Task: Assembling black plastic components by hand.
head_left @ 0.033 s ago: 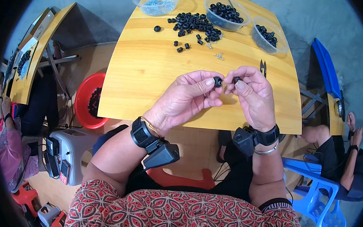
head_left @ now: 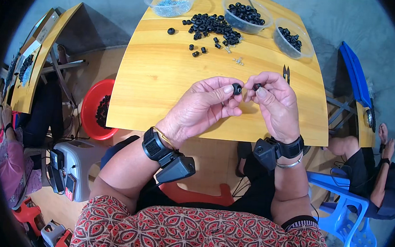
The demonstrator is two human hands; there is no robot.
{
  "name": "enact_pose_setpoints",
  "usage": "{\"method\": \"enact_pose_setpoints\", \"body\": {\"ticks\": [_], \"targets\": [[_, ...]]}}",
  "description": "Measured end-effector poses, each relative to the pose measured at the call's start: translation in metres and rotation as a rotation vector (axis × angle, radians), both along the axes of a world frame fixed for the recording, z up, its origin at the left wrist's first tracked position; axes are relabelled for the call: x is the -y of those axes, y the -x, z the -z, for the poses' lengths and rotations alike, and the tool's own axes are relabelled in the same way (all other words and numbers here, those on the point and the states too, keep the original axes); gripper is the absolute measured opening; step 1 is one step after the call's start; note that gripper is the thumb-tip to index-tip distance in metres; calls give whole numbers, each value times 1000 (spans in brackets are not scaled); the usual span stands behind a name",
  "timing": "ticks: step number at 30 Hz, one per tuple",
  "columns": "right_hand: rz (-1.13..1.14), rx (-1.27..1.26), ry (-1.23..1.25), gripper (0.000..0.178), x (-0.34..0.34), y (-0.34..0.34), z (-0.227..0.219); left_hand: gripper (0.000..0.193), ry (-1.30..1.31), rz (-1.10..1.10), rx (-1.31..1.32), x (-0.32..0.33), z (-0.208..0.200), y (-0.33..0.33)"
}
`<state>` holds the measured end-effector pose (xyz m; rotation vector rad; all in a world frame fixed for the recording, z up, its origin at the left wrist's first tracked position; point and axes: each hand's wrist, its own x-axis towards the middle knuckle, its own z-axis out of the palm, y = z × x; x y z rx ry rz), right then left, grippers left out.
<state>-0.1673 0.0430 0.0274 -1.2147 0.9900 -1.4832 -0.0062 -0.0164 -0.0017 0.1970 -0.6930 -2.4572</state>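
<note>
Above the near half of the wooden table (head_left: 163,89), my left hand (head_left: 208,94) pinches a small black round piece (head_left: 237,89) with a pale-ringed hole in its end. Just right of it, my right hand (head_left: 273,98) is closed on a smaller dark piece (head_left: 256,87), partly hidden by the thumb and fingers. The two pieces are close but apart. Farther back lies a pile of small black cylindrical pieces (head_left: 212,27), with a few loose ones nearer me. Tiny clear pieces (head_left: 238,61) lie in front of the pile. Black thread snips (head_left: 286,74) rest beyond my right hand.
Clear bowls stand at the back: one bowl (head_left: 151,8) with bluish bits, another bowl (head_left: 234,24) and a third bowl (head_left: 303,52) with black pieces. A red basin (head_left: 88,105) is left of the table. Other people sit at both sides, a blue chair (head_left: 360,203) at right.
</note>
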Motion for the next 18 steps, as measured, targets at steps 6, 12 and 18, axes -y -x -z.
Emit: {"method": "enact_pose_setpoints", "body": {"ticks": [6,12,18], "targets": [[31,71,-39,17,1,5,4,22,-9,8,3,0,1,1],[7,82,-62,17,1,3,2,22,10,6,3,-1,2,1],[-7,79,-48,17,0,0,0,20,5,-4,-13,-1,1,0]]}}
